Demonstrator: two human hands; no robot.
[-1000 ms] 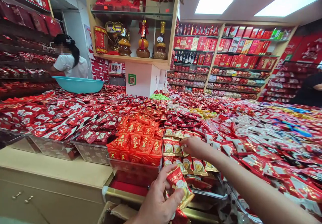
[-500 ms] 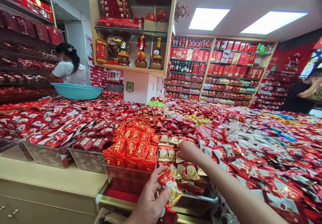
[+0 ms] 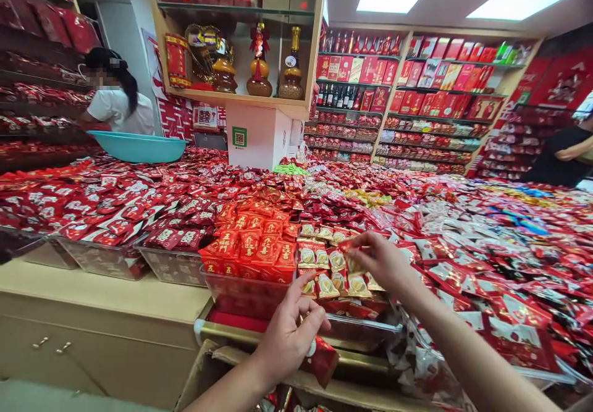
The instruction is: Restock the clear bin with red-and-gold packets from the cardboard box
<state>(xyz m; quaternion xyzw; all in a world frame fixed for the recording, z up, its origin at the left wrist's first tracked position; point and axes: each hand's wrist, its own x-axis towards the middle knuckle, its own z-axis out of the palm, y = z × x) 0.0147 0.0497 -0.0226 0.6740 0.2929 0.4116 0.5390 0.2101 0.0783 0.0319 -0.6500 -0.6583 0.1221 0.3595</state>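
My left hand (image 3: 294,332) is at the front of the display, its fingers curled and thumb closed over. A red candy packet (image 3: 322,362) hangs from its underside, partly hidden by the fingers. My right hand (image 3: 382,260) reaches in from the right with thumb and fingertips pinched on a gold-and-red durian candy packet (image 3: 354,262). Below and left of it, rows of similar durian candy packets (image 3: 327,285) fill a clear plastic bin (image 3: 365,324), each printed with a yellow durian.
Orange-red packets (image 3: 252,245) fill the neighbouring bin. Under my left hand stands an open cardboard box (image 3: 199,372) with packets inside. Heaped sweets (image 3: 491,276) spread to the right. A turquoise basin (image 3: 139,147) rests behind at left, near a person in white (image 3: 123,106).
My view has tilted down, showing the cardboard box. The durian packet between my left thumb and fingers is gone from sight. My right hand has risen slightly off the rows with a packet.
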